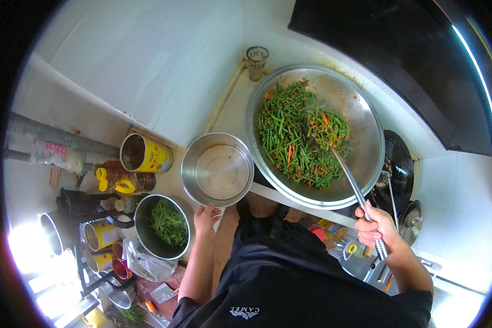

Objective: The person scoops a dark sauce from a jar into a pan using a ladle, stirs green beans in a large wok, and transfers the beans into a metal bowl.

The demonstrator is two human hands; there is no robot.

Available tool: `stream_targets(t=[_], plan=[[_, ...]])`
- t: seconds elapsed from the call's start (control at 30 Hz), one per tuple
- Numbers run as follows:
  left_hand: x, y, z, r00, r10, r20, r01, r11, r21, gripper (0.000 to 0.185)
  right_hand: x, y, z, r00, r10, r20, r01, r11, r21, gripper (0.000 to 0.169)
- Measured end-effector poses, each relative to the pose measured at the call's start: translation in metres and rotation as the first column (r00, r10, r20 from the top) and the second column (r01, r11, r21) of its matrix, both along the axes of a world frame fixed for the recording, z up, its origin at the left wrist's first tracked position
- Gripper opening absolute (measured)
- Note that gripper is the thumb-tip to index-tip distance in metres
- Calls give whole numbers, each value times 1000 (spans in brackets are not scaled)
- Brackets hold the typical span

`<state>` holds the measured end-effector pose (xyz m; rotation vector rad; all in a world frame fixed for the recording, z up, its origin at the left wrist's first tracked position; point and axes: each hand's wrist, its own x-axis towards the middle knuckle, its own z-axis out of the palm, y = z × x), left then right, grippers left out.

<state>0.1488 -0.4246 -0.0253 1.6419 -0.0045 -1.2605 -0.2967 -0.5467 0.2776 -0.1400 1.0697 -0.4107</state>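
A large steel basin (363, 110) stands on the counter, holding chopped green stalks (285, 123) mixed with meat and carrot strips. My right hand (375, 229) grips the steel handle of a cooking utensil (348, 174), whose head lies among the stalks, partly covered by them. Left of the basin is an empty steel pot (219, 170). My left hand (206, 219) is at this pot's near rim, fingers bent around the edge. To its left, a second steel pot (141, 238) contains leafy greens (169, 223).
A dark wok (399, 164) with a ladle lies at right, beside a perforated skimmer (411, 225). Yellow cans (160, 156), oil bottles, a plastic bag (147, 258) and a cleaver (162, 293) are at left. A cup (257, 61) stands in the corner under the dark range hood (385, 53).
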Motion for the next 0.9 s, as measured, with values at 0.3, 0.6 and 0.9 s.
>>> stream_targets(t=[0.3, 0.6, 0.9], plan=[[-13, -47, 14, 988, 72, -140, -89, 988, -124, 14, 26, 3, 34, 996, 39, -80, -44, 996, -71, 35], [-11, -65, 3, 991, -91, -103, 71, 981, -178, 12, 74, 25, 75, 983, 159, -92, -170, 977, -126, 33], [-1, -62, -5, 982, -188, -2, 184, 964, -194, 19, 139, 45, 61, 937, 349, 26, -346, 934, -82, 32]])
